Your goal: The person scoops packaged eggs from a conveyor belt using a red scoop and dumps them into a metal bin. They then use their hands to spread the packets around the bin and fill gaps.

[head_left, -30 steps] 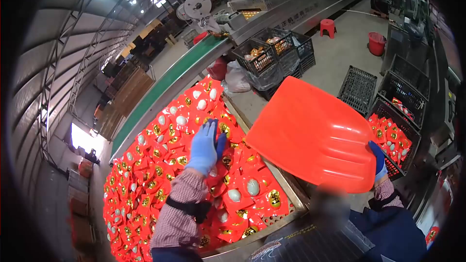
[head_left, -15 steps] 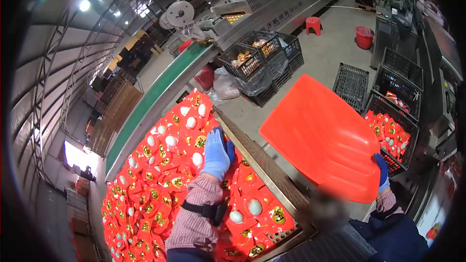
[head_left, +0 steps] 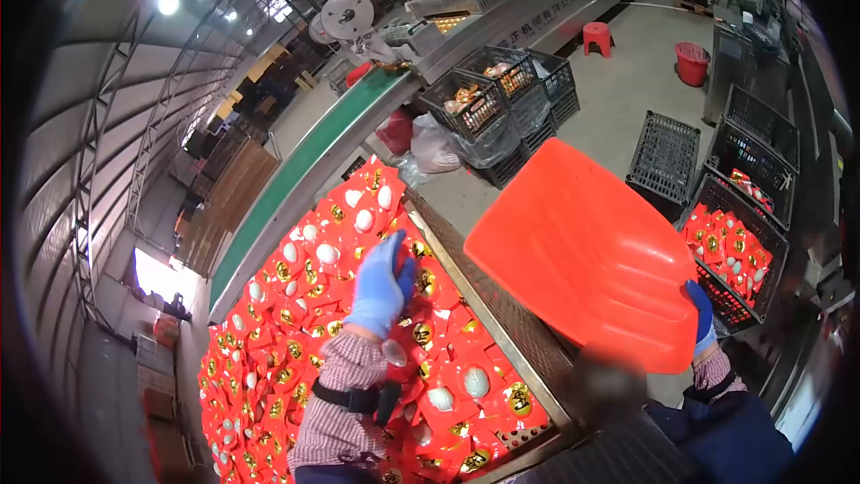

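Observation:
My left hand (head_left: pixel 381 287), in a blue glove, is over a large heap of red packets (head_left: pixel 296 350) with white or pale egg-like shapes and gold marks. Its fingers are stretched out, and nothing shows in it. The heap lies in a metal-rimmed tray with a perforated bottom (head_left: pixel 520 437). On the right, my right hand (head_left: pixel 703 318), also gloved in blue, grips the edge of a big red plastic scoop (head_left: pixel 582 251). The scoop is held beside the tray, and no packets show in it.
A green conveyor belt (head_left: pixel 313 157) runs behind the heap. Black crates (head_left: pixel 479 112) with packets stand beyond the tray. At the right are a crate of red packets (head_left: pixel 730 255), a black crate (head_left: pixel 665 152), a red stool (head_left: pixel 597 38) and a red bucket (head_left: pixel 692 64).
My left hand has shifted slightly left and away from the tray's rim, and its fingers have spread a little. The view has turned slightly, while the scoop stays in my right hand.

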Available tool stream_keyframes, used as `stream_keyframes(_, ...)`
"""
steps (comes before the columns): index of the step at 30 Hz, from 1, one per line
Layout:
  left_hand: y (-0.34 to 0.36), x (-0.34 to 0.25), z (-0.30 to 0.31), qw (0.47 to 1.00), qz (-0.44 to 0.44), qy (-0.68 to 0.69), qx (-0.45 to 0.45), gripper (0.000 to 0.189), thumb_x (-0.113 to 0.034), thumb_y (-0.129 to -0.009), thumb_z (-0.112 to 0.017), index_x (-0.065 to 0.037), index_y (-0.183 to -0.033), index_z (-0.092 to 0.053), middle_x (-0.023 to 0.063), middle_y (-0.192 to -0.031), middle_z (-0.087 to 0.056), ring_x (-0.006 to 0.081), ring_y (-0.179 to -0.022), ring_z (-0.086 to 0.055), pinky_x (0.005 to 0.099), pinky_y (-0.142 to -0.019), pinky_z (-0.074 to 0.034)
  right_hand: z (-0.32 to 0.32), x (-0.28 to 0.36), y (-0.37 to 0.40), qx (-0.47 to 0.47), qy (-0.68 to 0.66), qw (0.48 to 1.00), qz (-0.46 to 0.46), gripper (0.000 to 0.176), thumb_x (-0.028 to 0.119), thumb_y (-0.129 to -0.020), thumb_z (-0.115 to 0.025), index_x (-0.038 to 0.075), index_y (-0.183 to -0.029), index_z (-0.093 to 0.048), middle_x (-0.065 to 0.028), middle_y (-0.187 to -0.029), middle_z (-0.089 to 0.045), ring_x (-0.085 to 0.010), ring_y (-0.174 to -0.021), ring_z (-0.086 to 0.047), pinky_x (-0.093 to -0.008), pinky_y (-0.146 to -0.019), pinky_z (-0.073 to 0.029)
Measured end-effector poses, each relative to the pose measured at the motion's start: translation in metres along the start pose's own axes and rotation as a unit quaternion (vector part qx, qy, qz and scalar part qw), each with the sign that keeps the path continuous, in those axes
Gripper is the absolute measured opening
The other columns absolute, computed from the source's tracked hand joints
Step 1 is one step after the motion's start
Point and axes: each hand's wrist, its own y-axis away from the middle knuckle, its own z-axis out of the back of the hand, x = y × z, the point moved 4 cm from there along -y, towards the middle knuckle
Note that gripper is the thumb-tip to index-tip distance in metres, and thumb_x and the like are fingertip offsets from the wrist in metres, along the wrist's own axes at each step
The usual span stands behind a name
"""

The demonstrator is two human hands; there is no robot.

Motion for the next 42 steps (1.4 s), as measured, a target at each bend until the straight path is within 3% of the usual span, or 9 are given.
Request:
stream_keyframes(3,0.020,0.024,0.025,0.988,0.020,-0.139,-0.064,0.041,-0.023,-0.090,-0.062,-0.001,-0.124,-0.058,0.0247,-0.113,-0.064,0.0403,-0.102,-0.063,0.0472,-0.089,-0.050,-0.015,0.006,0.003,0.020,-0.001,1.000,-0.008,0.056,0.033,-0.093,-0.059,0.006,-0.141,-0.049,-0.0173,-0.138,-0.056,-0.0356,-0.123,-0.057,-0.0501,-0.104,-0.046)
stream_keyframes(5,0.041,0.071,0.001,0.959,0.168,-0.213,0.080,0.036,-0.028,-0.090,-0.061,-0.001,-0.114,-0.063,0.0230,-0.109,-0.065,0.0393,-0.099,-0.064,0.0481,-0.085,-0.051,-0.021,0.008,0.005,0.039,0.002,0.999,-0.014,0.056,0.033,-0.093,-0.059,0.005,-0.141,-0.048,-0.0174,-0.138,-0.056,-0.0356,-0.123,-0.057,-0.0502,-0.104,-0.046)
stream_keyframes(11,0.035,0.034,0.023,0.974,0.089,-0.192,0.083,0.033,-0.030,-0.088,-0.062,-0.004,-0.108,-0.065,0.0205,-0.097,-0.066,0.0397,-0.092,-0.064,0.0483,-0.079,-0.051,0.002,0.005,-0.007,0.012,-0.006,1.000,-0.017,0.058,0.034,-0.093,-0.059,0.006,-0.142,-0.047,-0.0174,-0.139,-0.055,-0.0358,-0.123,-0.057,-0.0504,-0.104,-0.046)
stream_keyframes(17,-0.045,0.062,0.082,0.971,0.167,0.046,-0.162,0.028,-0.022,-0.080,-0.077,-0.002,-0.090,-0.060,0.0085,-0.074,-0.065,0.0168,-0.060,-0.060,0.0318,-0.059,-0.048,-0.008,0.000,-0.003,0.013,0.006,1.000,-0.021,0.058,0.036,-0.093,-0.058,0.006,-0.142,-0.048,-0.0172,-0.138,-0.056,-0.0363,-0.122,-0.057,-0.0507,-0.104,-0.046)
stream_keyframes(23,-0.157,0.146,0.031,0.964,0.127,-0.015,-0.231,0.031,-0.029,-0.078,-0.079,-0.004,-0.080,-0.061,0.0144,-0.069,-0.065,0.0262,-0.064,-0.065,0.0381,-0.062,-0.050,-0.017,-0.003,0.004,0.006,0.012,1.000,-0.012,0.058,0.037,-0.093,-0.058,0.006,-0.141,-0.048,-0.0172,-0.138,-0.056,-0.0357,-0.122,-0.057,-0.0507,-0.104,-0.046)
stream_keyframes(29,-0.160,0.140,-0.019,0.954,0.204,-0.099,-0.197,0.036,-0.035,-0.081,-0.078,-0.004,-0.091,-0.064,0.0178,-0.090,-0.070,0.0278,-0.085,-0.068,0.0361,-0.075,-0.051,-0.012,-0.003,0.011,-0.017,0.022,1.000,0.009,0.059,0.039,-0.094,-0.057,0.007,-0.143,-0.047,-0.0158,-0.140,-0.055,-0.0352,-0.125,-0.055,-0.0506,-0.107,-0.043)
stream_keyframes(32,-0.155,0.183,-0.013,0.947,0.131,0.247,-0.160,0.028,-0.027,-0.092,-0.069,-0.003,-0.108,-0.066,0.0124,-0.090,-0.070,0.0154,-0.080,-0.065,0.0314,-0.070,-0.051,-0.014,-0.001,0.015,-0.015,0.019,1.000,0.004,0.059,0.039,-0.094,-0.056,0.007,-0.143,-0.046,-0.0157,-0.140,-0.055,-0.0351,-0.125,-0.055,-0.0506,-0.107,-0.043)
stream_keyframes(37,-0.078,0.103,0.065,0.978,0.204,0.043,-0.030,0.019,-0.020,-0.093,-0.066,-0.002,-0.098,-0.070,0.0075,-0.081,-0.072,0.0141,-0.074,-0.067,0.0293,-0.069,-0.053,-0.022,0.000,0.020,-0.009,0.004,1.000,-0.009,0.057,0.036,-0.095,-0.056,0.007,-0.142,-0.047,-0.0160,-0.139,-0.055,-0.0348,-0.125,-0.055,-0.0506,-0.107,-0.044)
stream_keyframes(42,-0.004,0.062,0.030,0.991,0.077,-0.045,0.105,0.045,-0.031,-0.088,-0.072,-0.003,-0.122,-0.062,0.0177,-0.109,-0.068,0.0301,-0.095,-0.068,0.0393,-0.082,-0.054,-0.032,-0.003,0.017,0.007,0.001,1.000,-0.022,0.055,0.035,-0.095,-0.055,0.006,-0.142,-0.047,-0.0161,-0.139,-0.055,-0.0345,-0.124,-0.056,-0.0506,-0.106,-0.045)
